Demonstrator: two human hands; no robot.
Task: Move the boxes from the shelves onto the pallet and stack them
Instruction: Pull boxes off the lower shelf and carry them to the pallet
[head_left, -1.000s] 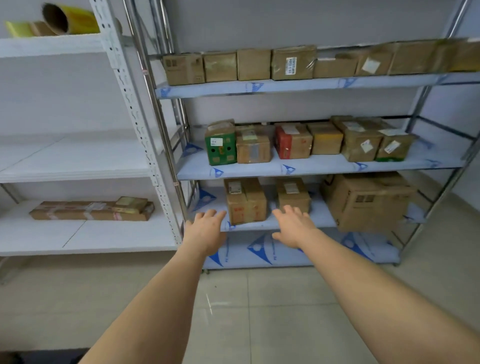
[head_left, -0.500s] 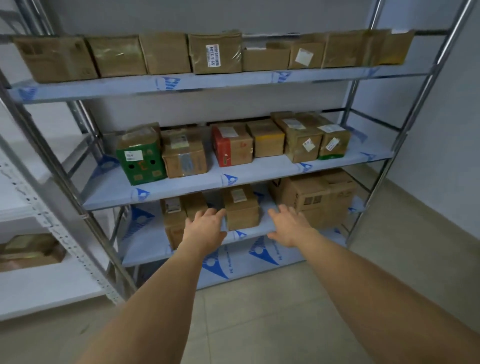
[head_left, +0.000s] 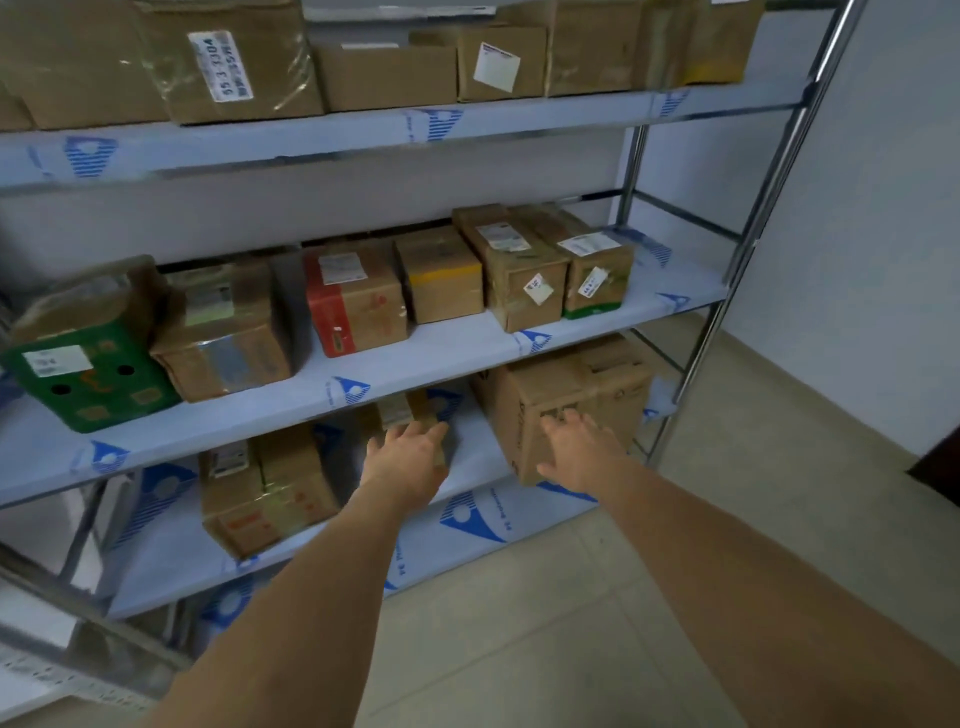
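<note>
Reaching with straight fingers, two hands, left hand (head_left: 404, 457) and right hand (head_left: 576, 451), approach three low-shelf boxes (head_left: 566, 400).

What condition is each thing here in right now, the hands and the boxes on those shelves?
Left hand: open, reaching over the small box.
Right hand: open, fingers spread in front of the large box.
Small box: on lower shelf, taped shut.
Large box: on lower shelf, closed.
Green box: on middle shelf, closed.

pale wall (head_left: 883, 218), beige tiled floor (head_left: 545, 649), dim even light
</note>
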